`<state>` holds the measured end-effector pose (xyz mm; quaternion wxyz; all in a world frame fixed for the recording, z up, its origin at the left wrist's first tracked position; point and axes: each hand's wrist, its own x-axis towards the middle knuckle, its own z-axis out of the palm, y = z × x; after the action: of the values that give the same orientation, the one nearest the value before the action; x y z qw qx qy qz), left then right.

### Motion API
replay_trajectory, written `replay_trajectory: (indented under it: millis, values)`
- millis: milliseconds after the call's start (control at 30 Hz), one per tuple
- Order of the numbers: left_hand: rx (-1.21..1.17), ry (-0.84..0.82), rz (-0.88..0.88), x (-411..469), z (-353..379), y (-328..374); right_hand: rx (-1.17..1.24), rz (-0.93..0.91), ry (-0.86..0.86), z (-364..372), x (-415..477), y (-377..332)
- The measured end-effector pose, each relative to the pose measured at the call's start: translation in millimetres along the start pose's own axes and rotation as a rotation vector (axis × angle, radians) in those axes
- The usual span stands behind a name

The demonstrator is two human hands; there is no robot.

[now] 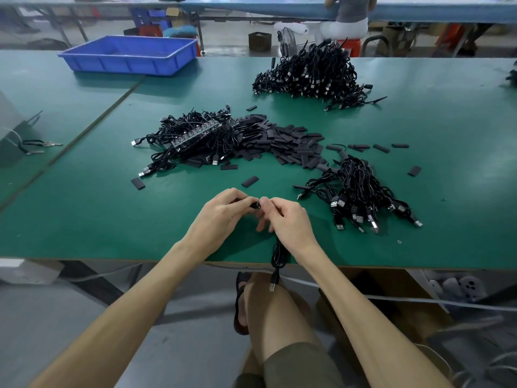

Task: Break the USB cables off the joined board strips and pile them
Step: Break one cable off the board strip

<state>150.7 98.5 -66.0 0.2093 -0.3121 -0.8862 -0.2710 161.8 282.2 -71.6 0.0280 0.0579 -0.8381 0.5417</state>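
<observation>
Held: one thin black USB cable (277, 254). Its upper end is pinched between my left hand (221, 217) and my right hand (291, 219), the fingers of both curled round it. The rest hangs over the near edge of the green table (84, 214).

Right of my hands: small heap of loose black cables (361, 191).

Centre: tangle of cables on the joined dark board strips (195, 135), touching a spread of flat black rectangular pieces (282, 141).

Far side: large mound of black cables (310, 71).

Far left: shallow blue plastic tray (128, 54).
</observation>
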Motion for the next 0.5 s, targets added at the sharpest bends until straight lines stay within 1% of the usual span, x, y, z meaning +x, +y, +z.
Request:
replay_trajectory:
  millis: [167, 367, 500]
  values:
    - [-0.041, 0.005, -0.032, 0.2, -2.4, 0.5, 0.082, 0.013, 0.022, 0.2, 1.0, 2.3]
    - [-0.054, 0.02, -0.006, -0.7, -1.4, -0.2, 0.211, 0.014, -0.016, -2.9, 2.5, 5.6]
    - [-0.073, 0.016, 0.024, -2.1, -0.7, -2.0, 0.237, 0.009, -0.041, -3.9, 3.7, 7.1]
